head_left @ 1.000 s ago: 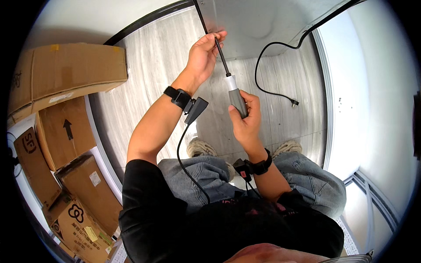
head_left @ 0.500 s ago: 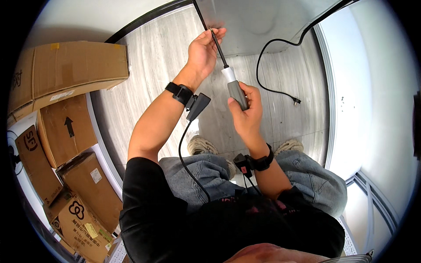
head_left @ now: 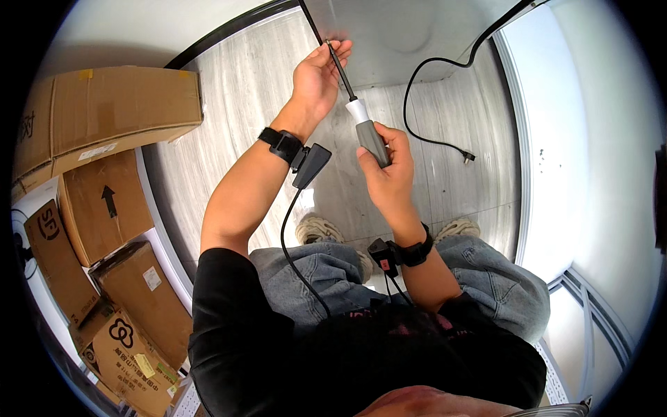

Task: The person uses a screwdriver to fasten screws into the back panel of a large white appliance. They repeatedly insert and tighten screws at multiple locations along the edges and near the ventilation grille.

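Observation:
A long screwdriver with a grey and white handle and a dark shaft slants up and to the left. My right hand is closed around its handle, the thumb lying along the near side. At the shaft's far end, the fingertips of my left hand close about the tip, palm turned up. A small brassy bit shows there; whether it is the tip itself or a separate screw, I cannot tell. Just beyond my left fingers stands a shiny grey metal panel with a dark edge strip.
A black power cable loops from the panel's right side to a plug over the wood-patterned floor. Cardboard boxes are stacked at the left. A white wall bounds the right. Wrist straps on both arms trail thin cables.
Both hands and the screwdriver have shifted slightly up and to the left. The grip of each hand looks the same.

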Demonstrator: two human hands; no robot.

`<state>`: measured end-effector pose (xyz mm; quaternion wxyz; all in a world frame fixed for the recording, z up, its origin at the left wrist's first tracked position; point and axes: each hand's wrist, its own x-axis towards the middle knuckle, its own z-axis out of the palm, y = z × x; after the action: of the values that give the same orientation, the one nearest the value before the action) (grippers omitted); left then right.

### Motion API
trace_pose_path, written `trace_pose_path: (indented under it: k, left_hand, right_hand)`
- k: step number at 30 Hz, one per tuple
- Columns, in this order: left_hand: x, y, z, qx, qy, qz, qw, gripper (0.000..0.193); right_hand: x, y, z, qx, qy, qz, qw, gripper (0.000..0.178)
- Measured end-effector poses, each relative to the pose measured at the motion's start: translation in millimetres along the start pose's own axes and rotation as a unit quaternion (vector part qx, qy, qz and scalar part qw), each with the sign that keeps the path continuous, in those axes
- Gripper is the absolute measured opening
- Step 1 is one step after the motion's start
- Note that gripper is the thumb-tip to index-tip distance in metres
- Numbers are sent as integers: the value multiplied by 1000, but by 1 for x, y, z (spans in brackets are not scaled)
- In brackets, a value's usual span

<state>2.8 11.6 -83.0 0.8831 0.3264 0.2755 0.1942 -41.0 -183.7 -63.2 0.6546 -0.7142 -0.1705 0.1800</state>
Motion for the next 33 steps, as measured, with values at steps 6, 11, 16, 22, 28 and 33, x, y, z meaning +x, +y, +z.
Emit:
trace_pose_path:
  k: [6,11,16,22,28,33]
  left_hand:
    - [0,1,0,1,1,-4,1000,24]
    - [-1,2,1,13,0,-3,1000,25]
    - [0,4,1,20,-7,-5,1000,25]
    - [0,6,-2,24,-25,-8,999,26]
    - [1,6,-3,30,-30,-5,999,27]
    - [-1,8,-1,40,-25,-4,999,27]
  right_hand:
    - [-1,1,0,16,5,-4,1000,38]
    - [0,-2,3,6,13,0,1000,38]
    - [-3,-7,11,11,22,12,1000,38]
    - [-13,-1,22,-4,55,31,998,41]
    - [-13,-11,28,183,108,132,968,38]
    - [-8,-7,20,244,82,228,939,36]
